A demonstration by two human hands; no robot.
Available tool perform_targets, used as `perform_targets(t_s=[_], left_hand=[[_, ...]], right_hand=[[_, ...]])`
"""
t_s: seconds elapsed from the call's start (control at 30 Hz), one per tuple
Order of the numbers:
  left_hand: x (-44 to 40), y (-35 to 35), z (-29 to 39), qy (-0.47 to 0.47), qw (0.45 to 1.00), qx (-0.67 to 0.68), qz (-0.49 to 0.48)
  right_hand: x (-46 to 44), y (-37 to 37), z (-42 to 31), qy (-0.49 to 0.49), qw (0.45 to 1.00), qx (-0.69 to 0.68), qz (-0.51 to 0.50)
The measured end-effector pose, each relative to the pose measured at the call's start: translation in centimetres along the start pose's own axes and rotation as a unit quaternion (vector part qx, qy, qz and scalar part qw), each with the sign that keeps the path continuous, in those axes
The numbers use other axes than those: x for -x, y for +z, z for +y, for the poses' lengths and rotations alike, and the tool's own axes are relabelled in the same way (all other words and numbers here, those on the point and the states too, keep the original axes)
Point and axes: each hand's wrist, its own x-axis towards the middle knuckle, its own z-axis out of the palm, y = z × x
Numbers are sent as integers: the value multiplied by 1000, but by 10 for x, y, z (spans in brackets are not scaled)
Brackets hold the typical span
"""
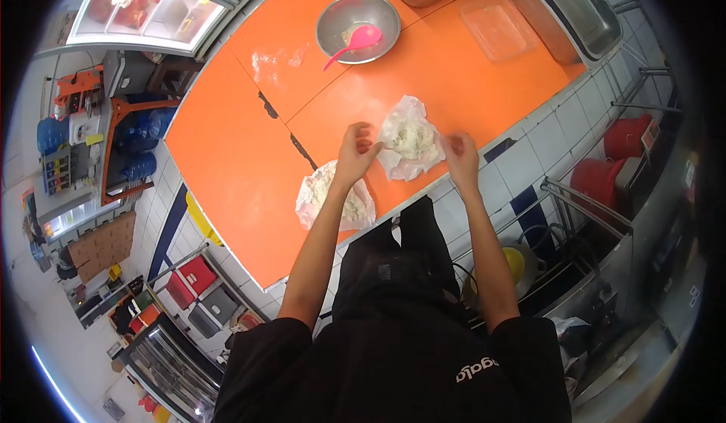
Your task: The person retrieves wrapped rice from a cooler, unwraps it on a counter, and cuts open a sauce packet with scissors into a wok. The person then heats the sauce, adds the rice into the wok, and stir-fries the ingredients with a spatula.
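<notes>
An opened white plastic bag (pixel 400 114) lies on the orange counter in front of me, with a pale, crumbly, shredded-looking food (pixel 414 140) heaped in it. At its left edge is my left hand (pixel 355 157), fingers curved and apart, the thumb tip at the plastic. My right hand (pixel 462 160) is at the bag's right edge; its fingers are blurred, so a grip on the plastic cannot be made out. A second bag (pixel 361 209) of similar white food (pixel 321 187) sits by the counter's near edge, partly hidden behind my left forearm.
A steel bowl (pixel 333 22) with a pink spoon (pixel 364 37) stands farther back on the orange counter (pixel 249 158). A clear plastic container (pixel 495 31) and metal trays (pixel 560 7) are at the back right. A lit display case (pixel 151 10) borders the far left.
</notes>
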Motion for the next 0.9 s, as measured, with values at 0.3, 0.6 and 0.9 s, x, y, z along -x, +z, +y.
perform_targets(t_s=[0.3, 0.6, 0.9], left_hand=[[-2, 38, 2, -73, 969, 222, -82], [-17, 22, -14, -26, 992, -121, 40], [23, 19, -20, -129, 991, -25, 15]], right_hand=[[-19, 36, -10, 58, 973, -137, -173], [-53, 13, -12, -33, 971, 159, -177], [13, 10, -39, 114, 985, 93, -94]])
